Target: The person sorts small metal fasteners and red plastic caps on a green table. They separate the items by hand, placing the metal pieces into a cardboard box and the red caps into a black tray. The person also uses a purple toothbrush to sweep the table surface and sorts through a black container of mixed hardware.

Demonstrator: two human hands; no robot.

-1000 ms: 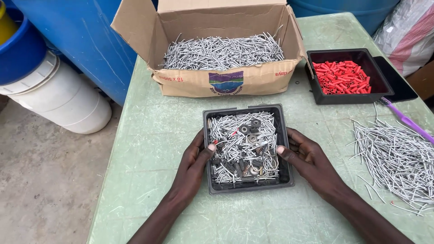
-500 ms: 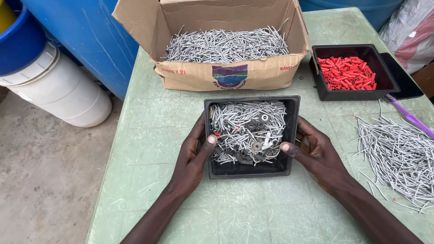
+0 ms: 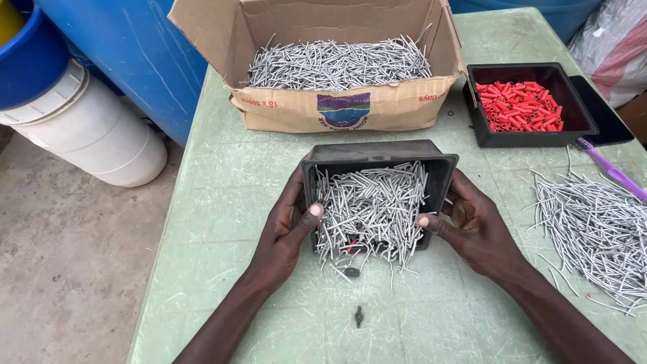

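Black tray (image 3: 441, 165) of loose nails (image 3: 371, 205), table centre, tipped toward holder. Left hand (image 3: 286, 229) at 9 o'clock, right hand (image 3: 472, 226) at 3, fingers clamping walls, thumbs over rims. Likely heavy, contents sliding; grip both side walls.

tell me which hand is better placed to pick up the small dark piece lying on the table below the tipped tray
Left, probably. The small dark piece lies nearer the left hand than the right hand. Both hands grip the tilted black tray of nails, so one must let go first.
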